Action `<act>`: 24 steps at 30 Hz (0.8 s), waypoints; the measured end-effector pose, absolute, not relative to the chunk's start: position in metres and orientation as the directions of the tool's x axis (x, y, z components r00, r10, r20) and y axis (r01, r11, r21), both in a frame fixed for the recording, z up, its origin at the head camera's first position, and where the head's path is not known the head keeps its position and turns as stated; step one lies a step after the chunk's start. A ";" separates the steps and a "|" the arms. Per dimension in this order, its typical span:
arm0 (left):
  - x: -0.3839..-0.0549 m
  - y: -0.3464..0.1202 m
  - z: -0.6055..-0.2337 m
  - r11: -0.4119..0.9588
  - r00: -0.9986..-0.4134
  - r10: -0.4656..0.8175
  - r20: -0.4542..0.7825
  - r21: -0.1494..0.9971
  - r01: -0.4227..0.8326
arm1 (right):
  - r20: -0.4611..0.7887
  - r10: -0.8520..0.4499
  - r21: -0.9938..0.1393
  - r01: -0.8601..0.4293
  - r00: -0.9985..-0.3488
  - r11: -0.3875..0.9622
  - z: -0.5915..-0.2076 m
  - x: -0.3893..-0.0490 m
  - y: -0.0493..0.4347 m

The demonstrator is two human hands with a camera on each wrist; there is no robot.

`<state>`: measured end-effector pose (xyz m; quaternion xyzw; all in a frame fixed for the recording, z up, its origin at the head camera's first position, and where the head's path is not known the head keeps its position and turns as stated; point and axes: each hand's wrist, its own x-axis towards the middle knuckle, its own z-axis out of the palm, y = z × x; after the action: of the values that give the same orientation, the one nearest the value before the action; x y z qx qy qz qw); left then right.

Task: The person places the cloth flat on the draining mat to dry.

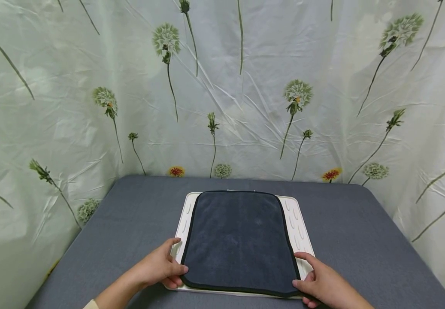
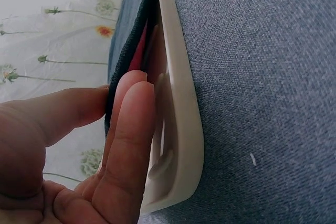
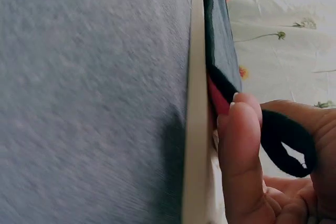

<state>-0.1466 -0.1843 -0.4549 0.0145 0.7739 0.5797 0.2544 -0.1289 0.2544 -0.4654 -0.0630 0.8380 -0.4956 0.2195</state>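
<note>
A dark blue cloth mat [image 1: 239,240] with black edging lies over a white plastic tray [image 1: 298,225] that has raised oval bumps. My left hand [image 1: 163,265] pinches the mat's near left corner, thumb on top and fingertips beneath. At the near right corner, my right hand [image 1: 325,281] pinches the mat between thumb and fingers. A black loop [image 3: 304,153] sticks out from that corner in the right wrist view. Both wrist views show the mat's near edge lifted slightly off the tray, with a strip of pinkish-red underside [image 3: 217,97] visible.
Tray and mat rest on a table covered in grey-blue fabric [image 1: 141,214]. Behind it and along both sides hangs a pale curtain [image 1: 245,107] printed with dandelions. A small white thread [image 2: 253,159] lies on the fabric beside the tray.
</note>
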 end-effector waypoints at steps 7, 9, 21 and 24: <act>-0.142 -0.184 -0.454 0.385 -0.891 0.270 -0.366 0.889 -0.248 | -0.329 -0.318 -0.838 0.119 -0.889 0.532 -0.468 -0.126 0.256; -0.141 -0.183 -0.455 0.406 -0.901 0.257 -0.350 0.885 -0.228 | -0.335 -0.313 -0.831 0.122 -0.889 0.542 -0.468 -0.126 0.257; -0.137 -0.179 -0.456 0.525 -0.938 0.203 -0.282 0.840 -0.138 | -0.297 -0.284 -0.771 0.053 -0.912 0.635 -0.470 -0.123 0.258; -0.136 -0.178 -0.458 0.577 -0.951 0.203 -0.234 0.813 -0.077 | -0.262 -0.277 -0.746 0.012 -0.924 0.666 -0.471 -0.122 0.258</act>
<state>-0.1363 -0.1785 -0.4576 0.0360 0.8748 0.4584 0.1526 -0.1222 0.2575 -0.4707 -0.0742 0.8947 -0.4021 0.1797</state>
